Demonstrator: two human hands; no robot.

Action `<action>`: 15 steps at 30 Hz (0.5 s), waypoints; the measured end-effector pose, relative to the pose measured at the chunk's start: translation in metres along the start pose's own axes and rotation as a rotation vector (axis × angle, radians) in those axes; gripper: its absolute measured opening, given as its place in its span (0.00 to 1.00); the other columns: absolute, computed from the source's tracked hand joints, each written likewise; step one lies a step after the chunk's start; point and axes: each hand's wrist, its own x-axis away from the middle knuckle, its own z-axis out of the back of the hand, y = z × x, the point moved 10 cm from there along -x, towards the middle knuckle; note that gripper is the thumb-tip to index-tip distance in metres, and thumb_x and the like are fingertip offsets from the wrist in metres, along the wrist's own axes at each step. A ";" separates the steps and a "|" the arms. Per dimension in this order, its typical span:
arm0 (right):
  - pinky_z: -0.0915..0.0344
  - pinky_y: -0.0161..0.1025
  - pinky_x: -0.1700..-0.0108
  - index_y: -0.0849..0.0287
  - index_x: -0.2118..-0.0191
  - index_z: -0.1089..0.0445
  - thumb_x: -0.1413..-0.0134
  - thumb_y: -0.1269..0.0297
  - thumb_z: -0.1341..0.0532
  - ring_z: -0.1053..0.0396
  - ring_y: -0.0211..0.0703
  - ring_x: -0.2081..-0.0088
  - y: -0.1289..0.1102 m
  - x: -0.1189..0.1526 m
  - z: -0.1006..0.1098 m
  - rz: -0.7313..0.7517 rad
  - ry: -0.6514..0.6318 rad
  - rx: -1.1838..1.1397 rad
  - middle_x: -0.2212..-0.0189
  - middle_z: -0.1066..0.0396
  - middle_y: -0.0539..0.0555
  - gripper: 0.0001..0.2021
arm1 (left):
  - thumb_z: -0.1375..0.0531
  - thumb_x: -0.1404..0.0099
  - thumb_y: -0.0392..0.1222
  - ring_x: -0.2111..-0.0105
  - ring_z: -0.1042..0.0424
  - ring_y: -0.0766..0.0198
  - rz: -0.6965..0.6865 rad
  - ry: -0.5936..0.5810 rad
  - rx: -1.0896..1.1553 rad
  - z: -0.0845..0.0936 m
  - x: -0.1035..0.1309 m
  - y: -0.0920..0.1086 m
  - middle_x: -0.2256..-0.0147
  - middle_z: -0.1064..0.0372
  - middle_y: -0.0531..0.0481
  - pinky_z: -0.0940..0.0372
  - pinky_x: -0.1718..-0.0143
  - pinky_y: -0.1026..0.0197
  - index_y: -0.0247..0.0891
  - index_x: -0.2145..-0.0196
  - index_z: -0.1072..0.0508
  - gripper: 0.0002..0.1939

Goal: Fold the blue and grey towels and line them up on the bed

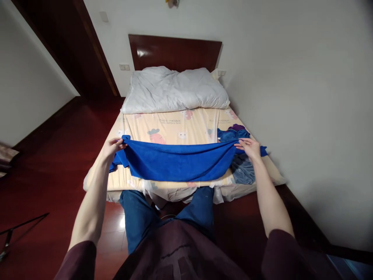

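Note:
A bright blue garment (180,161) is stretched sideways above the near part of the bed, its lower edge sagging toward my knees. At its upper left corner, my left hand (113,147) pinches the fabric between thumb and fingers. The opposite upper corner is gripped by my right hand (248,147). More blue fabric hangs or lies beyond each hand; I cannot tell whether these are sleeves. Under and beside my right hand are a grey-blue garment (243,170) and a darker blue and purple clothing pile (233,133), partly covered.
The bed (169,130) has a cream patterned sheet, with a white quilt (177,89) bunched by the dark wooden headboard (175,52). A white wall (305,97) runs close along the right. Dark red floor (64,155) lies to the left, with a thin black stand leg (25,224).

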 end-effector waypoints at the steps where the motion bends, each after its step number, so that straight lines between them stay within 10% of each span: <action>1: 0.22 0.36 0.68 0.64 0.65 0.25 0.59 0.55 0.24 0.21 0.44 0.72 -0.006 -0.008 -0.003 0.031 0.026 -0.017 0.75 0.24 0.53 0.20 | 0.30 0.47 0.44 0.73 0.23 0.60 -0.032 0.023 0.010 -0.005 -0.008 0.006 0.74 0.27 0.48 0.25 0.65 0.57 0.32 0.66 0.26 0.16; 9: 0.22 0.44 0.57 0.62 0.63 0.24 0.50 0.47 0.31 0.21 0.48 0.61 -0.037 -0.004 0.027 0.307 0.302 -0.035 0.67 0.22 0.56 0.20 | 0.33 0.43 0.51 0.65 0.24 0.63 -0.442 0.144 0.095 0.004 -0.003 0.055 0.67 0.28 0.50 0.27 0.53 0.55 0.34 0.62 0.27 0.19; 15: 0.24 0.50 0.52 0.62 0.61 0.25 0.60 0.51 0.27 0.21 0.53 0.56 0.052 0.056 0.023 0.168 0.300 -0.010 0.62 0.20 0.61 0.23 | 0.36 0.41 0.54 0.62 0.24 0.60 -0.266 0.210 -0.093 0.031 0.045 -0.042 0.65 0.24 0.46 0.28 0.58 0.60 0.35 0.63 0.24 0.18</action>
